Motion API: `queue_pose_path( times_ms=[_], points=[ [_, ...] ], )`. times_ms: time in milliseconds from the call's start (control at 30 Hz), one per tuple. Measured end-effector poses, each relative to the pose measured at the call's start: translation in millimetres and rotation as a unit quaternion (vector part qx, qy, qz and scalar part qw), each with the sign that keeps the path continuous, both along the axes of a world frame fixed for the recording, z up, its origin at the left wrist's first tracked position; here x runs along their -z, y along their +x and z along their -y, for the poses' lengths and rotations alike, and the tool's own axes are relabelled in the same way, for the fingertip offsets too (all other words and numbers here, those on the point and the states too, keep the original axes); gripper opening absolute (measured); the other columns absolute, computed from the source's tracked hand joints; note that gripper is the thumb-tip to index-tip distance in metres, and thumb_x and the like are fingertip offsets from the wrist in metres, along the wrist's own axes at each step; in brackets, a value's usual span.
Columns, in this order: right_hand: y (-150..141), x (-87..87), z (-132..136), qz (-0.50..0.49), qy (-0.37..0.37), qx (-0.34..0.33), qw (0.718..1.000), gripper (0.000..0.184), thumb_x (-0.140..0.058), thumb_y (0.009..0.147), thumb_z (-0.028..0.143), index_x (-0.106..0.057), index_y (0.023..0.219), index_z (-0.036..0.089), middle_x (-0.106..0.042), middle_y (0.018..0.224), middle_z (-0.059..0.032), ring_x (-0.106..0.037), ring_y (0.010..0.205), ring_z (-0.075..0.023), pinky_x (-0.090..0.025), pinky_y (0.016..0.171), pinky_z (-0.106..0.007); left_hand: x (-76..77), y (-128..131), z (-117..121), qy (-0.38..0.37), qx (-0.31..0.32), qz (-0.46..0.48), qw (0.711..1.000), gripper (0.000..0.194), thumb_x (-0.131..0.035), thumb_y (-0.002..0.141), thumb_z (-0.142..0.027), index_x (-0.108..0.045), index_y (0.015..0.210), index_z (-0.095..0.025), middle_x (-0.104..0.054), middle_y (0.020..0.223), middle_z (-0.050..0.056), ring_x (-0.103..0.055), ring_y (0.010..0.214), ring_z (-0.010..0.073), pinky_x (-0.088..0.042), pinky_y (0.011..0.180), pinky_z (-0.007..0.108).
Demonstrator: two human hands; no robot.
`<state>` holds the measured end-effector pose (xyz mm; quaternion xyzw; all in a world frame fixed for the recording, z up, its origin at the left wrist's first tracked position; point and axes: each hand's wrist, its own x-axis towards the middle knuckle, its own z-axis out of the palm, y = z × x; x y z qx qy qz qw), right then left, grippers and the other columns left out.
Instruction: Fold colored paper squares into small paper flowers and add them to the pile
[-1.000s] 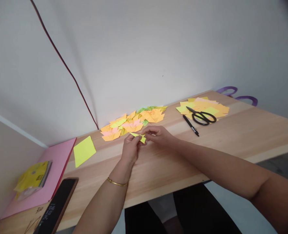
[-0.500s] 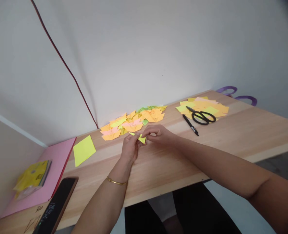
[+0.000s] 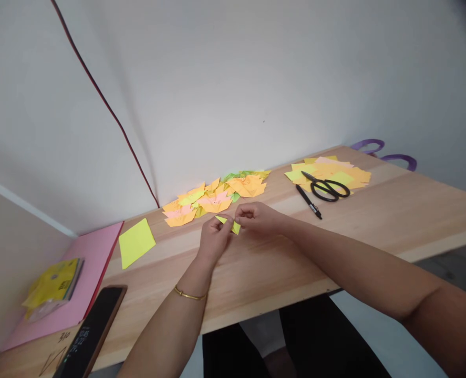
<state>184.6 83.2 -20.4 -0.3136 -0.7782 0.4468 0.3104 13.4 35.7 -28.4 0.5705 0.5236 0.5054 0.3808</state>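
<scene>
Between my hands, just above the wooden table, is a small folded yellow paper (image 3: 236, 228) with pointed corners. My left hand (image 3: 215, 236) is closed on it, thumb on top. The fingertips of my right hand (image 3: 256, 216) pinch its right edge. Part of the paper is hidden behind the fingers. Just beyond my hands, along the wall, lies a row of folded paper pieces (image 3: 215, 202) in orange, yellow, pink and green, several with small dots drawn on them.
Black scissors (image 3: 327, 188) rest on loose paper sheets (image 3: 356, 176) at the right, beside a black pen (image 3: 308, 202). Leftward lie a yellow sheet (image 3: 137, 243), a pink board (image 3: 81, 273) bearing a yellow packet (image 3: 53, 286), and a phone (image 3: 93, 328). Purple handles (image 3: 400, 160) show beyond the table's far corner.
Both hands have shifted slightly to the right with the folded yellow paper, which is turned a little. Everything else on the table stays in place.
</scene>
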Motion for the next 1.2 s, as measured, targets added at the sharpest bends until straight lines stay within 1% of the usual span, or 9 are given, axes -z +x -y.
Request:
queue_pose_path(
  times_ms=[67,167,300,467,633,767,867,1033,1200],
  points=[
    [-1,2.3,-1,0.002,0.009,-0.01,1.0,0.022,-0.053,0.078,0.037,-0.054,0.071,0.017,-0.046,0.061,0.0036,-0.037,0.054,-0.0077,-0.028,0.051,-0.021,1.2,1,0,-0.01,0.005,0.003,1.0,0.022,-0.064,0.071,-0.038,-0.064,0.07,-0.016,-0.061,0.063,-0.001,-0.053,0.059,0.011,-0.041,0.059,0.023],
    [-1,2.3,-2,-0.012,0.002,-0.024,1.0,0.024,-0.053,0.078,0.037,-0.049,0.066,0.017,-0.038,0.059,0.005,-0.032,0.054,-0.0072,-0.025,0.05,-0.02,5.3,3,-1,-0.046,0.032,0.056,0.997,0.024,-0.065,0.07,-0.04,-0.064,0.074,-0.015,-0.061,0.064,0.0,-0.054,0.058,0.0112,-0.04,0.058,0.023],
    [0,-0.4,-2,-0.031,-0.029,-0.032,0.999,0.026,-0.055,0.077,0.04,-0.047,0.068,0.017,-0.042,0.06,0.0043,-0.034,0.055,-0.0075,-0.027,0.05,-0.02,8.5,5,-4,-0.07,0.071,0.145,0.984,0.026,-0.066,0.07,-0.04,-0.063,0.075,-0.014,-0.063,0.065,0.002,-0.055,0.059,0.0115,-0.042,0.061,0.025],
    [1,-0.9,-1,-0.019,-0.02,-0.015,1.0,0.027,-0.056,0.076,0.041,-0.05,0.068,0.016,-0.044,0.062,0.0034,-0.036,0.056,-0.0076,-0.028,0.051,-0.02,5.9,3,-4,-0.068,0.07,0.158,0.983,0.024,-0.07,0.068,-0.035,-0.062,0.076,-0.014,-0.063,0.066,0.002,-0.056,0.06,0.012,-0.042,0.06,0.024],
    [1,-1.2,0,0.006,-0.019,-0.013,1.0,0.017,-0.052,0.077,0.033,-0.054,0.072,0.016,-0.051,0.066,0.0019,-0.042,0.059,-0.0085,-0.032,0.053,-0.021,6.2,4,-4,-0.064,0.021,0.129,0.989,0.025,-0.068,0.068,-0.037,-0.061,0.075,-0.014,-0.059,0.062,-0.001,-0.052,0.055,0.0091,-0.039,0.055,0.021],
    [1,-0.8,-1,0.026,-0.03,-0.002,0.999,0.013,-0.051,0.074,0.028,-0.055,0.073,0.016,-0.053,0.067,0.0018,-0.043,0.059,-0.0086,-0.033,0.054,-0.02,7.3,4,-4,-0.06,0.011,0.097,0.993,0.024,-0.067,0.067,-0.037,-0.062,0.075,-0.015,-0.06,0.063,0.0,-0.051,0.056,0.0093,-0.038,0.055,0.021],
    [1,0.1,-2,0.023,-0.029,0.008,0.999,0.012,-0.051,0.073,0.028,-0.055,0.072,0.017,-0.053,0.067,0.002,-0.042,0.058,-0.0083,-0.032,0.053,-0.02,4.5,3,-3,-0.05,0.002,0.027,0.998,0.023,-0.065,0.068,-0.038,-0.063,0.074,-0.015,-0.059,0.06,-0.001,-0.049,0.053,0.0091,-0.036,0.052,0.021],
    [-5,0.7,3,0.008,-0.045,0.026,0.999,0.005,-0.051,0.065,0.021,-0.049,0.064,0.017,-0.044,0.059,0.005,-0.036,0.054,-0.007,-0.027,0.049,-0.019,-2.5,8,3,-0.02,-0.021,-0.114,0.993,0.017,-0.06,0.07,-0.033,-0.063,0.072,-0.017,-0.055,0.054,-0.002,-0.045,0.047,0.009,-0.032,0.047,0.02],
    [-8,-2.5,7,0.005,-0.039,0.041,0.998,0.003,-0.048,0.063,0.019,-0.046,0.061,0.017,-0.041,0.057,0.0055,-0.034,0.053,-0.0073,-0.026,0.049,-0.02,-0.6,13,4,-0.03,-0.031,-0.083,0.996,0.012,-0.059,0.068,-0.029,-0.062,0.071,-0.017,-0.053,0.053,-0.004,-0.043,0.046,0.0083,-0.032,0.045,0.02]
  ],
)
